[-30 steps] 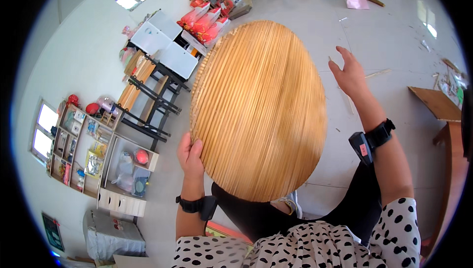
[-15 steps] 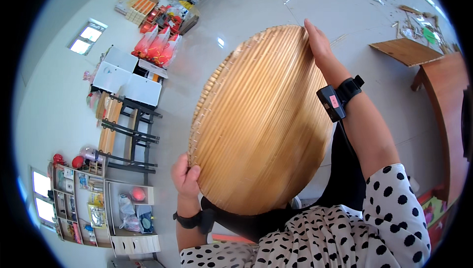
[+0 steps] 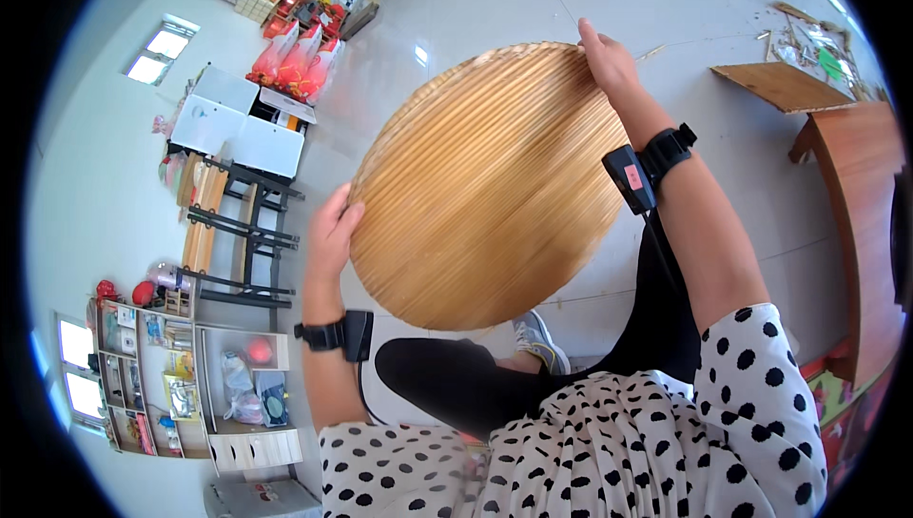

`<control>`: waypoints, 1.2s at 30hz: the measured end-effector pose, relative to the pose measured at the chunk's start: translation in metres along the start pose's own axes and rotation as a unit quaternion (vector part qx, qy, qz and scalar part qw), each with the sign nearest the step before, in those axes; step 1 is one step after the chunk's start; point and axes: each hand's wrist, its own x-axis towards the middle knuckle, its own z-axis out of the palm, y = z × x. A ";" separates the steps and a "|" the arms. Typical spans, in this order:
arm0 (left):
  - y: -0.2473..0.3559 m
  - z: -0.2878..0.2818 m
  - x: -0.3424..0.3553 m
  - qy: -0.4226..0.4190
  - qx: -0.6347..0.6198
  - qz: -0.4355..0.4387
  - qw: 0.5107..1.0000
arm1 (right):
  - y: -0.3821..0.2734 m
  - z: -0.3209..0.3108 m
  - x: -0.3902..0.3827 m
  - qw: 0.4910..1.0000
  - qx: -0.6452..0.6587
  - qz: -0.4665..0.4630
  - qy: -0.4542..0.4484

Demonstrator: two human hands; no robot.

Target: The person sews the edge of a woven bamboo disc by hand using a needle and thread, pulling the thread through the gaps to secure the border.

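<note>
A large round disc of parallel pale-brown reeds (image 3: 480, 195), with a stitched rim along its top, is raised tilted above my lap. My left hand (image 3: 331, 228) grips its left edge, thumb over the face and fingers partly hidden behind. My right hand (image 3: 609, 66) is closed on its upper right edge, with the fingertips partly out of sight. Each wrist wears a black strapped device. My black-trousered legs (image 3: 442, 375) and a grey shoe (image 3: 538, 345) show below the disc.
At the left are a shelving unit (image 3: 228, 445), black-framed benches (image 3: 245, 295), white cabinets (image 3: 204, 121) and red-and-white bags (image 3: 306, 61). A wooden table (image 3: 856, 233) with a board (image 3: 770, 85) stands at the right. Scattered straw and scraps (image 3: 818, 42) lie on the floor behind it.
My right hand came from free air onto the disc's edge. Since then both hands have raised the disc, my left hand moving up and leftward, and more of my legs shows below.
</note>
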 end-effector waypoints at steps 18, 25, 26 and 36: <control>-0.028 0.043 0.037 -0.083 0.083 -0.009 0.993 | 0.000 0.008 -0.030 0.921 -0.164 -0.210 -0.284; 0.000 0.046 0.047 -0.059 0.039 -0.060 0.996 | -0.004 0.009 -0.033 0.921 -0.134 -0.233 -0.282; 0.006 0.049 0.051 -0.070 0.080 -0.044 0.993 | -0.008 0.008 -0.034 0.921 -0.129 -0.231 -0.284; 0.001 0.091 0.079 -0.039 0.155 0.006 0.987 | -0.022 0.013 -0.051 0.920 -0.105 -0.273 -0.262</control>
